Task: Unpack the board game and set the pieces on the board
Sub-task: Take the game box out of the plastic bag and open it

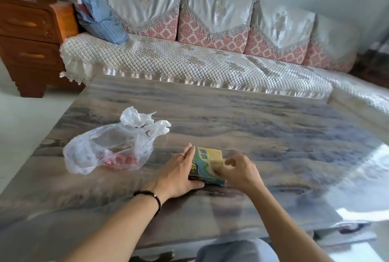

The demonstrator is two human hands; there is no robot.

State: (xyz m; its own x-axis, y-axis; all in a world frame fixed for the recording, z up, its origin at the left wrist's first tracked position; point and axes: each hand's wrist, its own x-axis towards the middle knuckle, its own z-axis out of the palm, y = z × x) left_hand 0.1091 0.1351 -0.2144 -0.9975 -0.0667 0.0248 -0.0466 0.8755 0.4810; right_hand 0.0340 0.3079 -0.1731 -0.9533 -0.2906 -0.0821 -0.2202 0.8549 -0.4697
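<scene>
A small green and yellow board game box (pixel 207 162) lies flat on the grey marbled table (pixel 273 145), near the front edge. My left hand (pixel 179 173) lies with straight fingers along the box's left side, thumb at its near corner. My right hand (pixel 240 170) is on the box's right side, with its fingers curled at the lid's edge. The box is closed, so no board or pieces show.
A crumpled clear plastic bag (pixel 109 145) with red print lies on the table left of the box. A sofa (pixel 189 61) with a quilted cover runs behind the table. A wooden cabinet (pixel 31 36) stands at the far left.
</scene>
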